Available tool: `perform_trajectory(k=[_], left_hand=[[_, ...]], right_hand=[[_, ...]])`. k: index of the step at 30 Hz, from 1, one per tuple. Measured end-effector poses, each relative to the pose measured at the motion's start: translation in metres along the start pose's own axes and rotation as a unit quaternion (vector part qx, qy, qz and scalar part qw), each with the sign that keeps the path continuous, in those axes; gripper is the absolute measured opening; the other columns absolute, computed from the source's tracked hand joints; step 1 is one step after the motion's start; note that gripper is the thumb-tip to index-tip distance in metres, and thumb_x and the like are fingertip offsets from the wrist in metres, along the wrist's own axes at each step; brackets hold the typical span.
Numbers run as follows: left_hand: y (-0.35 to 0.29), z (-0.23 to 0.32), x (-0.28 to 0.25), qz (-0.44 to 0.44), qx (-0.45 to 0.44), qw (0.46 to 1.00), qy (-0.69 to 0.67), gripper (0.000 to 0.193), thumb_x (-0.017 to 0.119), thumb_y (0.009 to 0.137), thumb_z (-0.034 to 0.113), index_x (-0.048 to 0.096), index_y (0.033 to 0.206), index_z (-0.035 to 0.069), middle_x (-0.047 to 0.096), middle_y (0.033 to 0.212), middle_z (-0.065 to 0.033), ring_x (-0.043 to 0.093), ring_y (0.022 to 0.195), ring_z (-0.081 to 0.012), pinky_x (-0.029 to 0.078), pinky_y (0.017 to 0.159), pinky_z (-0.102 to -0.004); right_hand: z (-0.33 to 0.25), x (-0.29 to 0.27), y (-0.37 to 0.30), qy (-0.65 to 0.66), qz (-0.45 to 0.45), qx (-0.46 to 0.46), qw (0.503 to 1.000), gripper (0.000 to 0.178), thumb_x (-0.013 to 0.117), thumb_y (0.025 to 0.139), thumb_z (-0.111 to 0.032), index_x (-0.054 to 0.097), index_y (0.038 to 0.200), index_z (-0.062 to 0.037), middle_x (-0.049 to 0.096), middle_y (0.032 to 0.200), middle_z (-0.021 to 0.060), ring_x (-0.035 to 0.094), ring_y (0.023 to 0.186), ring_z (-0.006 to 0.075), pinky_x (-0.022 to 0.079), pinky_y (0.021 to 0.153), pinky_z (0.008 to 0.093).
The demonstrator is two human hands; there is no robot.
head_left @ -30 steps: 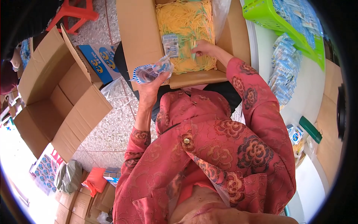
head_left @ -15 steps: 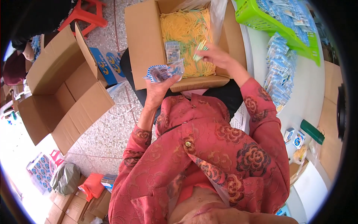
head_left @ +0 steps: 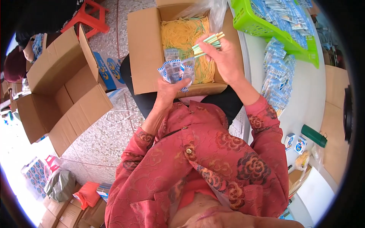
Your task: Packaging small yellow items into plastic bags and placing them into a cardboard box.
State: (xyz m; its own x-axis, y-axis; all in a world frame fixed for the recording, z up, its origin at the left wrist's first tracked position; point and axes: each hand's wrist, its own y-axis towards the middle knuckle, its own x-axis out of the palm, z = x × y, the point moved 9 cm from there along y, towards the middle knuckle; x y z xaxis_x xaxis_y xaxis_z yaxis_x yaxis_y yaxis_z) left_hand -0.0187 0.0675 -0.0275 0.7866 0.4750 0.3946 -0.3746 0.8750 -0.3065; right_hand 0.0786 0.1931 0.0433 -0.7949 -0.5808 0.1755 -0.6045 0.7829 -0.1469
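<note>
My left hand (head_left: 167, 93) is closed on clear plastic packets (head_left: 173, 72) with blue-and-white striped edges, held over the near side of an open cardboard box (head_left: 146, 57). Between the thumb and fingers of my right hand (head_left: 229, 62) is a small bundle of thin pale green and yellow sticks (head_left: 208, 42). The bundle is just right of the packets and apart from them. Loose yellow sticks (head_left: 182, 30), some green among them, fill the box on my lap. Another clear packet (head_left: 172, 53) rests on these sticks, partly hidden behind the held ones.
A light green basket (head_left: 247, 22) of filled packets stands on the white table (head_left: 310, 87) at right, with a pile of packets (head_left: 279, 74) beside it. Farther along lies a dark green bottle (head_left: 314, 135). An open carton (head_left: 64, 91) and a red stool (head_left: 89, 17) are to the left.
My right hand has lifted its sticks slightly, turning so the bundle shows more fully. My left hand has moved a little right with the packets, which now stand more upright.
</note>
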Motion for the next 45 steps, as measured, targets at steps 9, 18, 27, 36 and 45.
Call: perform_trajectory(k=[9,18,27,36,45], left_hand=[[-0.003,-0.007,0.012,-0.024,-0.091,0.994,-0.060,0.033,0.068,0.069,-0.001,0.057,0.100,0.004,0.060,0.090,-0.0011,0.057,0.079,-0.0101,0.047,0.071,-0.0253],[-0.003,-0.006,0.018,-0.061,-0.111,0.989,-0.074,0.037,0.070,0.067,0.000,0.056,0.101,0.005,0.060,0.090,-0.0014,0.056,0.082,-0.0097,0.046,0.072,-0.0252],[0.002,0.011,0.017,-0.067,-0.068,0.995,0.007,0.034,0.072,0.067,0.004,0.058,0.098,0.004,0.060,0.088,-0.0012,0.055,0.079,-0.0093,0.045,0.073,-0.0250],[0.010,0.014,0.008,-0.071,-0.005,0.995,0.074,0.023,0.070,0.069,0.005,0.060,0.090,0.002,0.059,0.079,0.0014,0.051,0.069,-0.0052,0.043,0.063,-0.0216],[0.004,0.025,0.014,-0.087,0.038,0.986,0.134,0.019,0.066,0.074,0.006,0.062,0.090,-0.001,0.061,0.078,0.0006,0.051,0.069,-0.0045,0.044,0.063,-0.0207]], right_hand=[[-0.017,0.013,-0.018,-0.170,0.032,-0.143,0.974,0.012,0.063,0.079,-0.009,0.058,0.088,-0.0022,0.061,0.080,0.0023,0.055,0.072,0.0062,0.045,0.063,0.0211],[-0.051,0.041,-0.040,-0.262,-0.112,-0.336,0.898,0.017,0.063,0.073,0.005,0.056,0.087,-0.0016,0.060,0.089,0.0112,0.059,0.081,0.0176,0.047,0.070,0.0264],[-0.041,0.029,-0.025,-0.096,-0.153,-0.170,0.969,0.012,0.062,0.077,0.000,0.054,0.087,-0.0013,0.058,0.088,0.0117,0.055,0.076,0.0145,0.045,0.065,0.0232],[-0.012,0.016,-0.018,0.091,-0.136,0.091,0.982,0.013,0.060,0.081,-0.008,0.054,0.092,-0.0049,0.057,0.087,0.0060,0.048,0.065,0.0037,0.034,0.047,0.0147],[-0.007,0.014,-0.019,-0.012,-0.093,0.091,0.991,0.011,0.061,0.081,-0.011,0.057,0.089,-0.0040,0.056,0.077,-0.0004,0.044,0.057,0.0017,0.032,0.046,0.0146]])
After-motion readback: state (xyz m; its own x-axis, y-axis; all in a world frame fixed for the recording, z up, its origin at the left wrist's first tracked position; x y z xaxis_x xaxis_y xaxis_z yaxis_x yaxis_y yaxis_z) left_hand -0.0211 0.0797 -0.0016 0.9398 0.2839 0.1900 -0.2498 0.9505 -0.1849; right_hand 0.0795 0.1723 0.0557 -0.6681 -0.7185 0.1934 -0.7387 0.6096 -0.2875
